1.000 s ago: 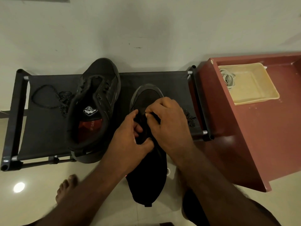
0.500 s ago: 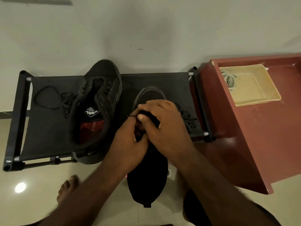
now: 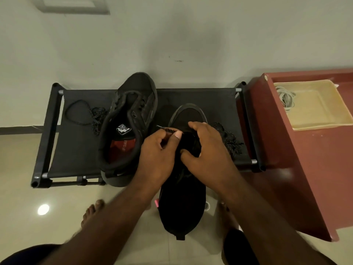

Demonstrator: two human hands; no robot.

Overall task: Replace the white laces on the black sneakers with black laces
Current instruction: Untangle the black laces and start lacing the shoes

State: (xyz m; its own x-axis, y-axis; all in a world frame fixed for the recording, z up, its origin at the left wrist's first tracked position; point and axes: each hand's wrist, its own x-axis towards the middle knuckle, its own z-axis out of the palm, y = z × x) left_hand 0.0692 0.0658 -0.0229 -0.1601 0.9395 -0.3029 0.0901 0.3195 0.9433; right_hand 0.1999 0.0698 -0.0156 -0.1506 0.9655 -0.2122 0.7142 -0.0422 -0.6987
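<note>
A black sneaker [image 3: 182, 205] lies toe-away in front of me, its toe on the black rack [image 3: 80, 150]. My left hand [image 3: 156, 155] pinches the tip end of a black lace [image 3: 166, 129] between thumb and fingers, just left of the sneaker's eyelets. My right hand [image 3: 208, 152] grips the sneaker's tongue area, fingers curled over its upper. The rest of that lace lies bunched [image 3: 229, 140] to the right of the shoe. A second black sneaker [image 3: 129, 119] lies on its side at the left. Another black lace [image 3: 86, 115] is coiled on the rack's left part.
A red table [image 3: 305, 169] stands at the right, holding a cream tray [image 3: 321, 111] with white laces [image 3: 286, 98] in its corner. A white wall rises behind the rack. My bare feet [image 3: 91, 213] rest on the glossy tiled floor below.
My left hand has drawn the black lace tip out toward the left. My right hand has shifted from pinching near the eyelets to holding the sneaker's upper.
</note>
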